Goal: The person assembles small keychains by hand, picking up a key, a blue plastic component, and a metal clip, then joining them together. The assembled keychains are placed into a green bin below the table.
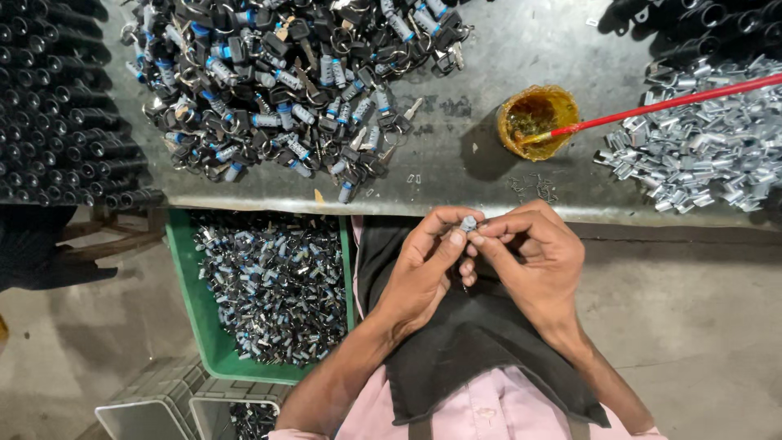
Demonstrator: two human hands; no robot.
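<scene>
Two hands are meeting just below the near edge of the grey metal table point(489, 175), over the black cloth point(464, 342) lying across your lap. Your left hand point(423, 265) is rising from the lower left with the forearm angled up and the wrist bent inward, and its thumb and forefinger are pinching together on a small grey metal lock cylinder point(469, 222). Your right hand point(538, 257) is coming in from the lower right, knuckles up, with its fingers curling inward and its fingertips point(476, 239) pressing against the same small piece from the other side; the remaining fingers are folding under the palm. The piece is sitting between both sets of fingertips, clear of the table.

On the table, a heap of black keys and blue-ended cylinders point(285, 81) is filling the far left part, with rows of black tubes point(49, 106) lying along the left edge. A round yellow tub of grease point(538, 121) is standing near the middle, with a red stick point(676, 99) leaning in it. A pile of shiny silver metal clips point(700, 147) is spreading toward the right edge. Below the near edge, to your left, a green plastic crate point(191, 301) is holding many small grey cylinders.
</scene>
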